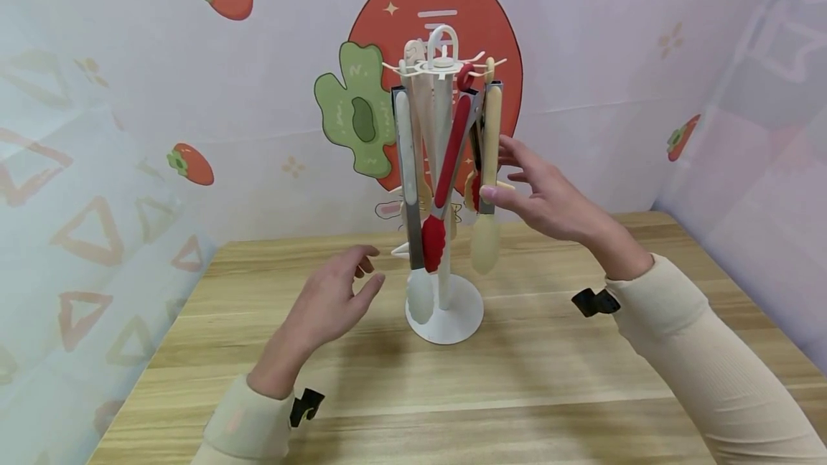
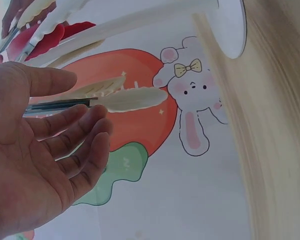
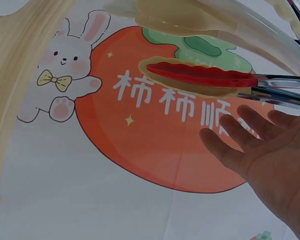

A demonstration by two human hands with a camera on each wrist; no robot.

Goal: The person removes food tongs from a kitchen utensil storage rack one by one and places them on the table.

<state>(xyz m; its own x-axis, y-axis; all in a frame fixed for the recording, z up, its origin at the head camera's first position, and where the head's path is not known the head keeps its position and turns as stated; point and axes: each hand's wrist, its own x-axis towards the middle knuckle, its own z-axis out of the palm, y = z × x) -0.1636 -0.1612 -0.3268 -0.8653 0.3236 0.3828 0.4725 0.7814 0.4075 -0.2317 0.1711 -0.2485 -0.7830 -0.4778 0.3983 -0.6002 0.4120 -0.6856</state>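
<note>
A white utensil stand [image 1: 461, 321] with a ring of hooks holds several hanging tongs. On its left hang white-tipped tongs [image 1: 421, 296], in front red tongs [image 1: 454, 149], and on the right cream tongs [image 1: 492, 131]. My right hand [image 1: 552, 196] is raised beside the cream tongs, its thumb tip right at their lower handle. In the right wrist view its fingers spread loosely below a red tongs head [image 3: 200, 75] with a tan edge behind it. My left hand [image 1: 329, 296] hovers left of the stand, fingers loosely bent and holding nothing; white-tipped tongs [image 2: 135, 99] show past its fingertips.
The stand is on a wood-grain table [image 1: 362, 407], close to a printed cloth backdrop [image 1: 278, 92] with persimmon and rabbit drawings. Behind the front tongs hang beige utensils [image 1: 423, 102], partly hidden. White hooks [image 1: 442, 67] stick out around the top.
</note>
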